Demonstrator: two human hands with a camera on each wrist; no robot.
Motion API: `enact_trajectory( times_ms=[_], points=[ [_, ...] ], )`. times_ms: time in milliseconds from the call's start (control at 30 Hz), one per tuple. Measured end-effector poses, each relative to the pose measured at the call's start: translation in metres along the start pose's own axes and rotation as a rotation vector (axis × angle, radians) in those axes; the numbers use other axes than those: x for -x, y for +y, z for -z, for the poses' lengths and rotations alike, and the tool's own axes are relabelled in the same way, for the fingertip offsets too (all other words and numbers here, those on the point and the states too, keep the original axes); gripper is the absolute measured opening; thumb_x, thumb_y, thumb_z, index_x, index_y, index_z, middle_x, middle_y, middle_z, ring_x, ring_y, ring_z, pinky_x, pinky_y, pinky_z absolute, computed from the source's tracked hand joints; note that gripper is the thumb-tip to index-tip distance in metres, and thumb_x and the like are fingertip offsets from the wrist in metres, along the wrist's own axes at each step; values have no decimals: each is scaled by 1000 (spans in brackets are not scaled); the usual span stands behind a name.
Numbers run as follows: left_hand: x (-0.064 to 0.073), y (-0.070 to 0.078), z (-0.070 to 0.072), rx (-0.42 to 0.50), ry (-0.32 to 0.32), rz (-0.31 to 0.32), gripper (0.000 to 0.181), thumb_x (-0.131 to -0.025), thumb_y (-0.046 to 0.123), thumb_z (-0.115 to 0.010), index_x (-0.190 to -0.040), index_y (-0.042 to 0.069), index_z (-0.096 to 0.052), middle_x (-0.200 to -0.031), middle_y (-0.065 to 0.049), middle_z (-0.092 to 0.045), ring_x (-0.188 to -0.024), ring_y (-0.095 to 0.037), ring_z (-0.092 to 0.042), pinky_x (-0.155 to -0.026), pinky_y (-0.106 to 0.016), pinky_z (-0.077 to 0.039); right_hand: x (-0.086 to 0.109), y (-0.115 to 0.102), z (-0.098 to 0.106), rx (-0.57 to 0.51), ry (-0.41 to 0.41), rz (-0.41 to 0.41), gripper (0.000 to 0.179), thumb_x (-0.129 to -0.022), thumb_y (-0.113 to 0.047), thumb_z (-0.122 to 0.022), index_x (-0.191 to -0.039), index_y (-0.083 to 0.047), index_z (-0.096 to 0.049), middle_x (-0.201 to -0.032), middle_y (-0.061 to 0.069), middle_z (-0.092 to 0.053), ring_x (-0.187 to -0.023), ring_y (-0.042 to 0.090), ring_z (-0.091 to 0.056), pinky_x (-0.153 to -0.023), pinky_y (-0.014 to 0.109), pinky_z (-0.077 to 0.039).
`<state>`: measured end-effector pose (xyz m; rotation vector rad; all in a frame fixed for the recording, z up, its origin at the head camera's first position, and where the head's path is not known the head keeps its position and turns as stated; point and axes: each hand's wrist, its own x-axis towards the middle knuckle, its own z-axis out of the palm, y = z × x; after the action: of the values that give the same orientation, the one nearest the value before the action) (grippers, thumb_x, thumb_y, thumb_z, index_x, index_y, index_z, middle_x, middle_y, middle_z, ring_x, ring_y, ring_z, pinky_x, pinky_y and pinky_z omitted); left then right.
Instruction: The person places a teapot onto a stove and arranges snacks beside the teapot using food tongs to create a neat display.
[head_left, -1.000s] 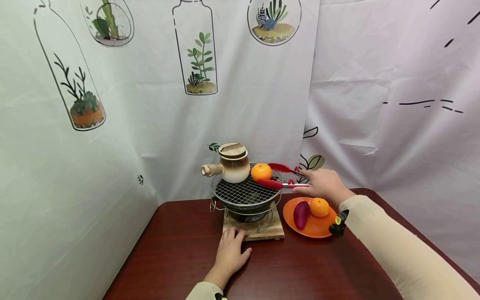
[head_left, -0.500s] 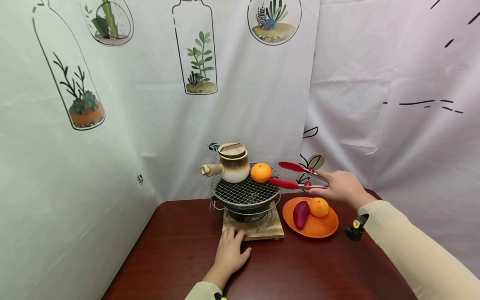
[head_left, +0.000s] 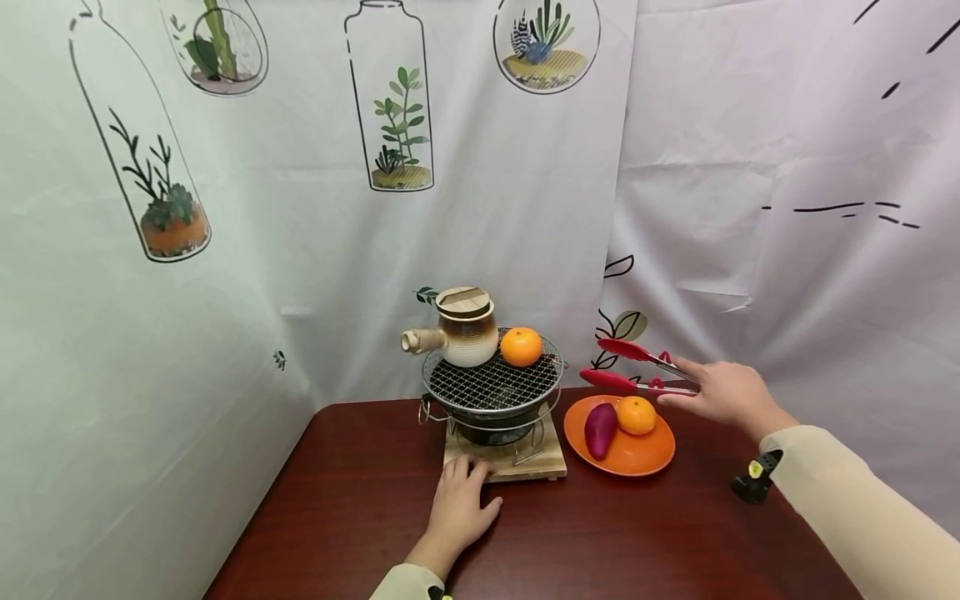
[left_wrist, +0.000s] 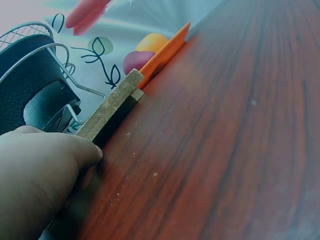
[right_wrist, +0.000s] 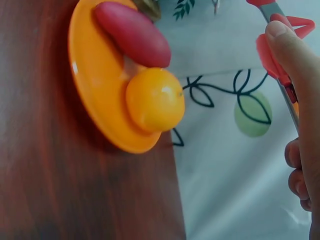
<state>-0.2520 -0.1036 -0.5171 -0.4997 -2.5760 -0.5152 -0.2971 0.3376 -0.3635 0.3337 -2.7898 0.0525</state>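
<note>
My right hand (head_left: 723, 396) grips red-tipped tongs (head_left: 626, 350), whose arms are spread with nothing between them. They hover above the back of an orange plate (head_left: 652, 458), which bears a purple sweet potato (head_left: 601, 431) and an orange fruit (head_left: 636, 415), perhaps a mandarin. Another orange fruit (head_left: 521, 347) sits on the wire mesh of a round grill (head_left: 491, 392), beside a lidded clay pot (head_left: 468, 337) with a side handle. My left hand (head_left: 459, 508) rests against the front edge of the wooden board (head_left: 543, 462) under the grill, its thumb (left_wrist: 87, 152) by the board's edge.
Everything stands on a dark red wooden table (head_left: 360, 500). A white cloth backdrop (head_left: 525, 208) printed with plants in jars hangs close behind the grill and along the left side.
My right hand has drawn the tongs to the right, away from the orange fruit on the grill, and a little lower. That fruit stays on the mesh. My left hand has not moved.
</note>
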Motion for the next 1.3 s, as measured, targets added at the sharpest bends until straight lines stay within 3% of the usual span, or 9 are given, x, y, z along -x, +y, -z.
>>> enact_trajectory(
  times_ms=[467, 933, 1300],
  points=[
    [-1, -1, -1, -1, 6, -5, 38, -79, 32, -82, -113, 22, -67, -117, -7, -53, -116, -32, -49, -101, -51, -41, 25, 18, -13, 2, -25, -16, 98, -79, -83, -57, -142, -8, -58, -113, 24, -70, -90, 38, -68, -72, 59, -54],
    [3, 0, 0, 16, -6, -1, 37, -79, 30, -82, -112, 21, -68, -116, -7, -54, -117, -33, -49, -101, -52, -41, 48, 28, -32, -16, -90, -63, 97, -78, -82, -59, -134, -3, -62, -101, 19, -72, -83, 34, -67, -70, 61, -53],
    [4, 1, 1, 10, 43, -22, 38, -76, 28, -84, -110, 19, -68, -114, -8, -54, -114, -34, -50, -99, -52, -42, 54, 30, -39, -18, -102, -57, 98, -77, -84, -57, -132, -3, -65, -100, 17, -73, -82, 31, -68, -68, 58, -55]
  ],
)
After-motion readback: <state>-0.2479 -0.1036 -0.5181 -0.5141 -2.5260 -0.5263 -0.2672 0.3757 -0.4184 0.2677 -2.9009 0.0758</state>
